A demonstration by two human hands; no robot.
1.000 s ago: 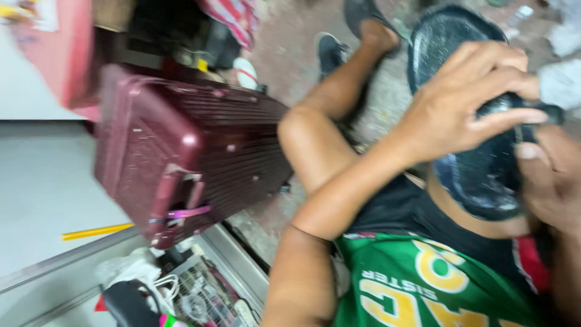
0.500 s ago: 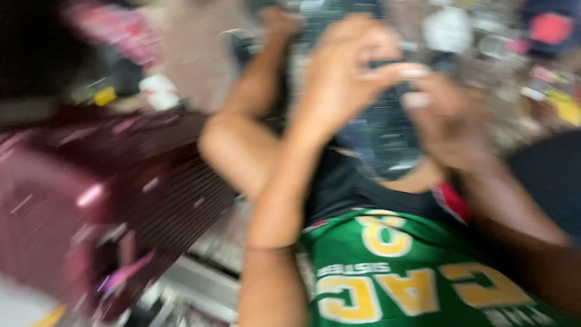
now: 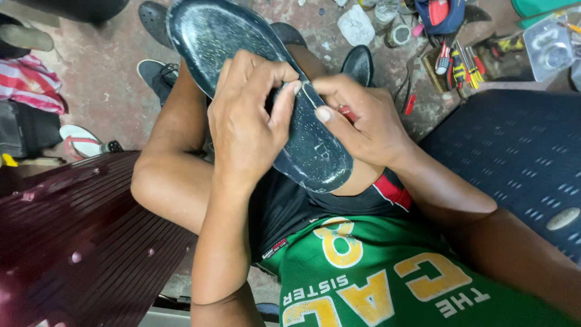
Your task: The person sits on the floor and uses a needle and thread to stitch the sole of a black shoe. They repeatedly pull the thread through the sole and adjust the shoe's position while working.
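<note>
My left hand (image 3: 245,121) and right hand (image 3: 363,118) pinch the shoe sole (image 3: 242,66) at its edge over my lap; it seems light, bendy, best gripped along the rim.

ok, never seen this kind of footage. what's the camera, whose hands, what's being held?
There is no machine: a person works with bare hands. The one view comes from a camera on that person's head, looking down at their lap, so you see their own knees and green shirt.

Both hands hold a dark shoe sole, tread side up, over the thighs. The left hand wraps over its middle; the right hand pinches its edge with thumb and fingers. Something small and red shows under the right hand; I cannot tell what.

Around them: a maroon suitcase at lower left, a dark patterned cushion on the right, and screwdrivers on the concrete floor.
</note>
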